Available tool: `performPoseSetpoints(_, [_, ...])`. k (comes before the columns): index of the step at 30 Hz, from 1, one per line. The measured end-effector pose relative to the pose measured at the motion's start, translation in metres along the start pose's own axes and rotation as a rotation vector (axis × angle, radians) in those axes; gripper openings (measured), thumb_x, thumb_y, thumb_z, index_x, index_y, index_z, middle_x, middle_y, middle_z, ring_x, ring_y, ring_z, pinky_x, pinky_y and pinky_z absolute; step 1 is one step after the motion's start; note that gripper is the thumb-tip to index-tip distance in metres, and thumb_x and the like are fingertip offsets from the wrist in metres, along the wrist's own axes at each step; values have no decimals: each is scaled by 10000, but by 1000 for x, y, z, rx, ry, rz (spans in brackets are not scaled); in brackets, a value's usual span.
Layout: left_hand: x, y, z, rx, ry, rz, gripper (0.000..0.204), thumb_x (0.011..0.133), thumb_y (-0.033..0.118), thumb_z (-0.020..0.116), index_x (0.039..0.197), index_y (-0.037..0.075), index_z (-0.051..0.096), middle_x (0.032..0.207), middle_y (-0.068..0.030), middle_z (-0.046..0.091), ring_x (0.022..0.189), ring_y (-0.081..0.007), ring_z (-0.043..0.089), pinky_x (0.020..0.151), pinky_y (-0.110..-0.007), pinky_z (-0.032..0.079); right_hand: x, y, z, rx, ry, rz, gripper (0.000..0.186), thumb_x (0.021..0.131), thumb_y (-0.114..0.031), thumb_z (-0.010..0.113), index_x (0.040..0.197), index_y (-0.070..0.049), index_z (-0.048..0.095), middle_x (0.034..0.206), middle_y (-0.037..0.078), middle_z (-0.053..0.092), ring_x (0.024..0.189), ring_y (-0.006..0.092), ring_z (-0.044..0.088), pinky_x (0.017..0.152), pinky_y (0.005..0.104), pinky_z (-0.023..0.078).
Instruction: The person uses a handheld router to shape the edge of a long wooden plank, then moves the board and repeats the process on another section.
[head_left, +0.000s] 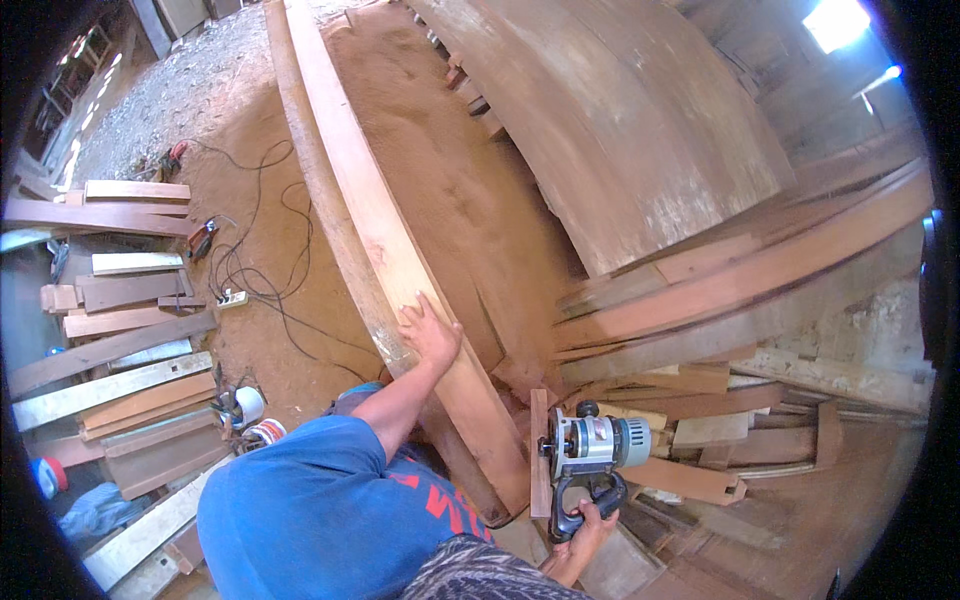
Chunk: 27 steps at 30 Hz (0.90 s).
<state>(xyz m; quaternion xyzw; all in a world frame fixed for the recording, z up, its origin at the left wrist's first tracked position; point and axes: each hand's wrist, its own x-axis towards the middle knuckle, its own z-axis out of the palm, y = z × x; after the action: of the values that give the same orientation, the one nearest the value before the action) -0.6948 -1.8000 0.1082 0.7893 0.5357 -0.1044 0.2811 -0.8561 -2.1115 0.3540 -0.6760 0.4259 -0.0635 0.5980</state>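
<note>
Right hand (590, 533) gripped a grey router (592, 442) at lower right of the frame, left hand (433, 335) rested, fingers spread, on a pale plank (372, 215) that ran from lower centre to upper left, sawdust (445, 170) lay alongside, a broad slab (640, 130) filled upper right

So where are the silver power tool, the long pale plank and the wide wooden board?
Silver power tool (588, 448), head view: on its metal body.
Long pale plank (373, 215), head view: on its upper face.
Wide wooden board (625, 130), head view: mid-face.
</note>
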Motion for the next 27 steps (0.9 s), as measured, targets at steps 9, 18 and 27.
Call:
performPoseSetpoints(9, [6,11,1,-55,20,25,1038,771,347,844,1623,271,256,1624,-260,210,1366,-548,324,1131,-681,300,5,-10,10,16,-83,-81,414,741,54,666,1137,-9,560,800,75,583,593,179,579,548,292,493])
performPoseSetpoints(18, [46,-1,30,26,73,162,1068,807,525,780,1646,234,187,1672,-289,131,1491,-553,208,1181,-665,250,31,-9,-64,-1,-102,-28,616,751,68,718,1312,-58,496,868,60,573,653,167,576,586,316,520])
performPoseSetpoints(27, [-2,-104,59,36,76,250,924,993,581,486,1615,-10,143,1692,-221,171,1545,-495,114,1191,-700,137,69,-1,-117,51,-4,-82,365,783,35,680,1114,-35,543,774,55,592,611,148,579,570,286,499])
